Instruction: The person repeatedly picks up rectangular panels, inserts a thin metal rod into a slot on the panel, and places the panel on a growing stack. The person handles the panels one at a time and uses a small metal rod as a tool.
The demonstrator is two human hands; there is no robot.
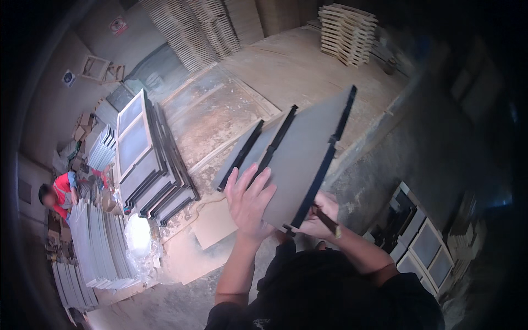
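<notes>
A large grey panel (pixel 309 148) with a black edge strip stands tilted in front of me. Flat against its near left face lies my left hand (pixel 248 202), fingers spread. At the panel's lower right edge, my right hand (pixel 326 207) is closed round a slim dark brown tool (pixel 326 221) with a pale yellowish end; its exact kind cannot be made out. Part of the right hand is hidden by the panel's edge. Two similar black-edged panels, a middle one (pixel 266 143) and a smaller-looking one (pixel 240 154), stand just behind it to the left.
Leaning framed panels (pixel 133 135) stand to the left, beside a stack of grey boards (pixel 102 247). A person in a red vest (pixel 65 190) is at the far left. Slatted wooden pieces (pixel 347 34) are piled at the back. More framed panels (pixel 426 245) lean at the right.
</notes>
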